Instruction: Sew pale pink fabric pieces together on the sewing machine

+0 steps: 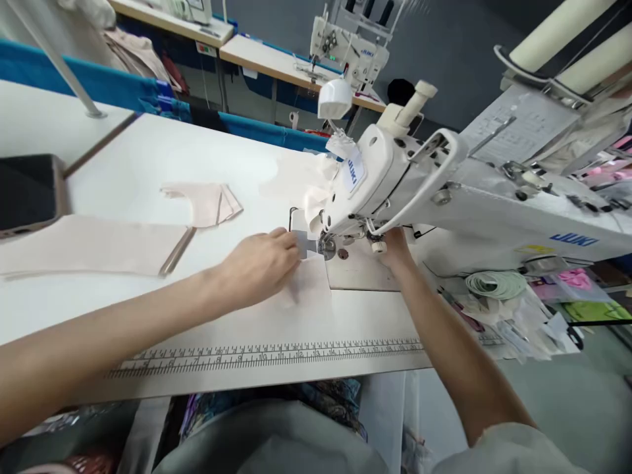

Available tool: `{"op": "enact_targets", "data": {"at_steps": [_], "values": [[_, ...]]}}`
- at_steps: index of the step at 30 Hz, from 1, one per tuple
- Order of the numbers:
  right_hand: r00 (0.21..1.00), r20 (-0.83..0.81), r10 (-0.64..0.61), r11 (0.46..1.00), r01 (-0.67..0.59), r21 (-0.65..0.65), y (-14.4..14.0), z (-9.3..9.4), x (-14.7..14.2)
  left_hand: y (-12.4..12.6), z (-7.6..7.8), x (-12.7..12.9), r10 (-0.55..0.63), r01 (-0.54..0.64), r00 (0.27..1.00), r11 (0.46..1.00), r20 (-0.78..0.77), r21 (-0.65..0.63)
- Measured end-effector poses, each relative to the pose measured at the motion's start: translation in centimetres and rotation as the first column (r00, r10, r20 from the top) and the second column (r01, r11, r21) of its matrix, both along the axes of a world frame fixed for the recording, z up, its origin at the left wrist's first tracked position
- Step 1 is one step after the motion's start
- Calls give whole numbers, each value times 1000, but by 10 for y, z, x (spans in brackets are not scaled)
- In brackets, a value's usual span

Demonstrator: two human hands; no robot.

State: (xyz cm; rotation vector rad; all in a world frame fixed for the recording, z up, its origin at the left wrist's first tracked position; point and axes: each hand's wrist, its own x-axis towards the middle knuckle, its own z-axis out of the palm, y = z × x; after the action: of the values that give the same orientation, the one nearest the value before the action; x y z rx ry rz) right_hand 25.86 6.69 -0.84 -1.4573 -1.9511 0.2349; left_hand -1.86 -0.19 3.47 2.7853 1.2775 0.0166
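Observation:
A white sewing machine (pixel 375 171) stands on the table, its needle area just right of my left hand (pixel 269 263). The fingers of that hand are curled together at the upper left edge of a pale pink fabric piece (pixel 313 289), which lies flat beside the presser foot. More pale fabric (pixel 318 197) is bunched behind the needle area. My right hand (pixel 395 249) reaches under the machine's arm, to the right of the needle. The machine head hides its fingers, so what they touch cannot be made out.
Cut pale pink pieces (pixel 205 203) and a longer stack (pixel 93 245) lie left on the white table, near a dark phone (pixel 27 194). A printed ruler (pixel 266 355) follows the front edge. Scraps and a rolled green strip (pixel 495 284) lie right.

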Motion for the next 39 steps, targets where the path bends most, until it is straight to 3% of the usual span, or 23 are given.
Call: {"op": "enact_targets", "data": {"at_steps": [6, 11, 13, 17, 27, 32, 39], "values": [[995, 94, 23, 999, -27, 39, -64, 21, 12, -10, -11, 20, -156, 157, 987, 987, -29, 41], [978, 47, -205, 969, 195, 152, -91, 41, 67, -21, -15, 24, -238, 224, 965, 967, 110, 124], [965, 40, -257, 959, 250, 134, -96, 40, 90, -26, -17, 28, -304, 269, 933, 945, 193, 189], [968, 105, -229, 970, 218, 106, -107, 27, 112, -33, -19, 48, -418, 346, 860, 899, 293, 269], [932, 70, -357, 926, 343, 158, -146, 25, 154, -20, -14, 135, -474, 451, 854, 880, 215, 152], [933, 102, -346, 933, 331, 143, -142, 17, 154, 4, -21, 178, -368, 352, 915, 928, 164, 119], [930, 271, -248, 969, 236, 75, -91, 9, 118, 41, -38, 213, -255, 228, 953, 959, 163, 168]]}}
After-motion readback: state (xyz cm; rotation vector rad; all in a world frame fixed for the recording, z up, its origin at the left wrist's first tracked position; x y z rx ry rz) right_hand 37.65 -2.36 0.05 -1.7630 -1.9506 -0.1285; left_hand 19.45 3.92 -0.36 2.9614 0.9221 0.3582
